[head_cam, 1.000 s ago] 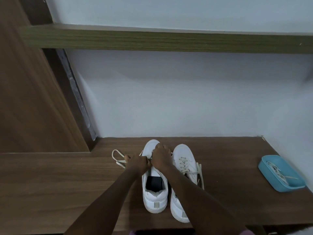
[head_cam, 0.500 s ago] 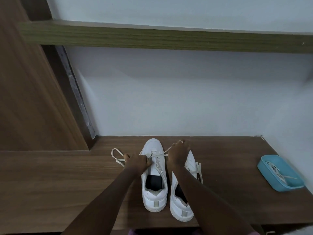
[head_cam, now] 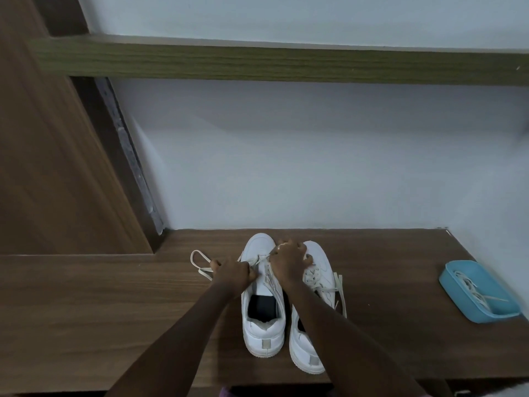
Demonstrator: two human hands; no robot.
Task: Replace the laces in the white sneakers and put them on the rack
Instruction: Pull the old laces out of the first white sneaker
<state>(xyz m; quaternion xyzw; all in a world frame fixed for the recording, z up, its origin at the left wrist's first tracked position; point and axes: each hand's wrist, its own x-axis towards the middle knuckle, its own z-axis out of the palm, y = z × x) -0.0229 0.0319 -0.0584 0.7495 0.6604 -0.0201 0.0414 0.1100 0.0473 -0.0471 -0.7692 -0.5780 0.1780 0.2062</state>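
Both forearms reach forward over a pair of smooth white sneakers standing side by side, toes to the wall, on a dark wood-grain tabletop [head_cam: 114,310]. The left hand [head_cam: 233,272] is fisted round a flat cream lace [head_cam: 197,260] beside the left sneaker [head_cam: 263,333]; the right hand [head_cam: 289,260], knuckles arched between it and the right sneaker [head_cam: 307,356], pinches the lace's other end. More laces [head_cam: 472,290] lie in a blue plastic tray [head_cam: 458,293], well apart on the right

Dim, cool, even light, soft shadow under the shelf [head_cam: 286,64], slight softness, wide-angle bending at edges
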